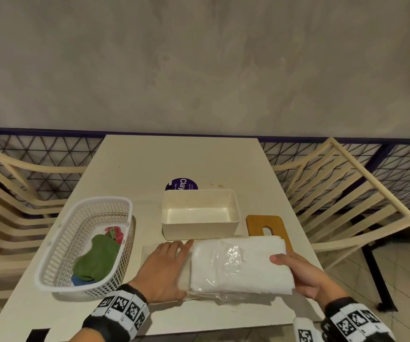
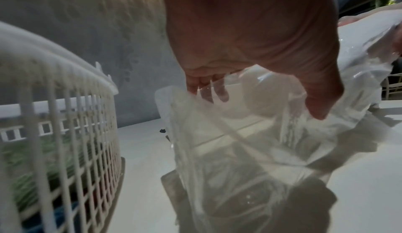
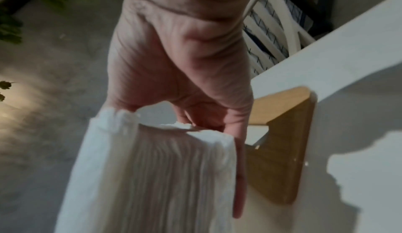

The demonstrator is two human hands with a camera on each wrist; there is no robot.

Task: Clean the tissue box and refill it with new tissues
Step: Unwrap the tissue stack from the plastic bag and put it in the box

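The cream tissue box stands open and empty at mid-table. Its wooden lid lies flat to the right of it. In front of them is a thick white tissue stack, partly inside a clear plastic wrapper. My right hand grips the stack's right end, thumb on top and fingers underneath. My left hand holds the loose left end of the wrapper, with film between thumb and fingers.
A white slotted basket stands left of my left hand and holds green, red and blue cloths. A purple round sticker lies behind the box. Cream chairs flank the table on both sides. The table edge runs close under my wrists.
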